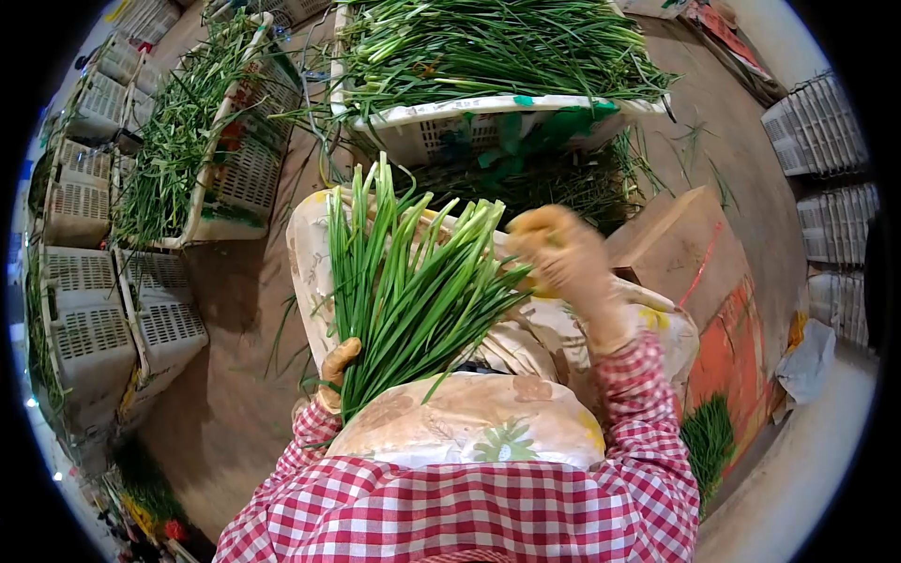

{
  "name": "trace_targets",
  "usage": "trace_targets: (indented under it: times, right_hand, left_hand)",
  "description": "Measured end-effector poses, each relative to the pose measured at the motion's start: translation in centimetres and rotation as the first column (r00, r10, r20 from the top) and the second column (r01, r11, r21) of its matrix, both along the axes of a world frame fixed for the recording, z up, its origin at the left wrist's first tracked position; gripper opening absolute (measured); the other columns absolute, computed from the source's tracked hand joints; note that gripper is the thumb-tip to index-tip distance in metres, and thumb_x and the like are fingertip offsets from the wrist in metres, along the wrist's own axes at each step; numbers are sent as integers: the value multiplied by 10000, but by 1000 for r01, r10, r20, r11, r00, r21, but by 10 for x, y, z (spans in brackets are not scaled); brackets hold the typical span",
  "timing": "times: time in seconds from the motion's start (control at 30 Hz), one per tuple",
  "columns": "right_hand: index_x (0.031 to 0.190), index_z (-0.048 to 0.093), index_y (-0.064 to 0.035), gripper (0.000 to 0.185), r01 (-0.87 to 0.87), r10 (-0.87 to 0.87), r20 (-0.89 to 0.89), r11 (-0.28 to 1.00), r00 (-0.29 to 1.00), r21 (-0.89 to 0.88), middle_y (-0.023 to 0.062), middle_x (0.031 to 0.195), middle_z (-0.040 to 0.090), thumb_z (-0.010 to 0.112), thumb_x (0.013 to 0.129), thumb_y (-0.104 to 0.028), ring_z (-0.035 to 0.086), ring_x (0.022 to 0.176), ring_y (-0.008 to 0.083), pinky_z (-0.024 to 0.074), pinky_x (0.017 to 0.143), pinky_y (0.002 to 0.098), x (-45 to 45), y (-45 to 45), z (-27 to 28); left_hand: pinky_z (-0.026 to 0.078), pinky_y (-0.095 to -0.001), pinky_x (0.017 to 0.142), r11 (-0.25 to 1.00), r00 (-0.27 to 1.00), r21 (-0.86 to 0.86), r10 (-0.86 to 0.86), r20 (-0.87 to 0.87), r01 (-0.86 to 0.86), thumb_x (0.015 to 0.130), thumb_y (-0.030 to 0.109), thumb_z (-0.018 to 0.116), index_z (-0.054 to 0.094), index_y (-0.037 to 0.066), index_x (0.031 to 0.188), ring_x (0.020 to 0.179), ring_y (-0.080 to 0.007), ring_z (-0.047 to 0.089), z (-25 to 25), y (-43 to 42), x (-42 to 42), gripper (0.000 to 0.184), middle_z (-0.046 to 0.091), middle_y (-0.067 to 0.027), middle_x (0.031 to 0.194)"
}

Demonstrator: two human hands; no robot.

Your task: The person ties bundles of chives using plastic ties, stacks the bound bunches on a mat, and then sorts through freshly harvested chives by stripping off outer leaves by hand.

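Note:
My left hand [338, 368] is closed round the leafy lower end of a bunch of garlic chives [413, 291], its thumb on the near side. The pale stem ends fan out and point away from me, over my lap. Just right of those stem ends is my right hand [556, 251], smeared by motion. Its fingers look curled, but whether anything is in them I cannot make out. A stained, patterned apron [450, 413] covers my lap beneath the bunch.
Ahead stands a white crate [450, 117] heaped with chives. Another crate [211, 192] at the left holds loose greens. Stacked white crates line the left [89, 328] and right [815, 127]. A cardboard box [685, 249] and a small chive bunch [709, 436] lie at my right.

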State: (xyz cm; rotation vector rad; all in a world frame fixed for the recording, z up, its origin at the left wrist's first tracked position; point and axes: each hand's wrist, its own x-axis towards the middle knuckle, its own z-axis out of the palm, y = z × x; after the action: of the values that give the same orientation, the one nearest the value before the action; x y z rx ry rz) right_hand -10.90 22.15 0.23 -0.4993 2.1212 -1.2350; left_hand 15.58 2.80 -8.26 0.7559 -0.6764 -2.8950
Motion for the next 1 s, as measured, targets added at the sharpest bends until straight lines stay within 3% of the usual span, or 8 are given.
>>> trace_targets:
  times: [0.1,0.2,0.33,0.43,0.53,0.6,0.63,1.0]
  right_hand:
    - [983,589,-46,318,23,-9,92,987,996,-159,49,809,653,680,836,-312,594,671,111,482,585,235,25,-16,-22]
    - [978,590,-55,227,-57,19,-222,984,975,-167,76,783,627,671,828,-205,612,682,170,491,597,263,21,-14,-28]
    - [954,602,-82,197,-354,237,-849,933,473,64,83,739,580,584,773,-5,603,633,247,508,542,325,-14,0,-21]
    - [985,607,-63,182,-122,159,-926,985,342,124,80,731,586,554,820,-6,608,631,193,507,532,301,-55,12,-29]
    - [1013,605,-45,221,173,-134,-714,985,687,-18,92,785,626,595,890,-229,604,628,157,505,548,285,-70,12,-34]
    - [1029,601,-28,477,184,-178,81,979,981,-82,96,865,652,652,826,-457,602,640,143,499,586,273,-44,-6,-5]
    - [1061,592,-11,670,58,-52,100,997,994,-55,94,920,658,690,728,-584,599,646,137,496,597,270,-41,-12,-10]
    - [998,594,13,278,-33,83,231,977,969,-212,44,856,611,665,820,-189,563,759,98,461,673,238,-26,-9,-6]
  left_hand:
    - [459,-397,960,1000,1000,-30,-5,17,5,858,160,531,486,-30,1262,1085,-270,579,-12,-3,13,449,566,-177,1215]
    - [465,-381,952,999,999,-33,-43,2,43,862,167,545,497,-34,1245,1062,-262,593,-11,-9,17,436,576,-172,1199]
    - [470,-374,940,998,998,-13,-56,7,56,865,172,556,514,-32,1227,1054,-258,596,-16,-9,15,419,583,-170,1187]
    - [464,-373,944,997,997,5,-73,8,73,870,174,552,515,-31,1227,1064,-253,591,-20,-8,17,414,578,-170,1195]
    - [463,-371,945,997,997,-12,-75,20,75,873,166,545,518,-33,1222,1065,-250,590,-20,-10,18,403,577,-171,1195]
    - [467,-374,940,994,995,-90,-58,80,65,868,161,544,515,-37,1224,1061,-256,592,-28,-12,23,408,575,-174,1196]
    - [467,-374,940,993,994,-91,-66,83,73,868,161,544,515,-37,1224,1061,-256,592,-27,-13,21,408,575,-174,1196]
    - [416,-423,999,1000,998,2,-20,53,20,815,239,587,329,27,1390,1157,-283,523,-4,3,-2,665,480,-161,1321]
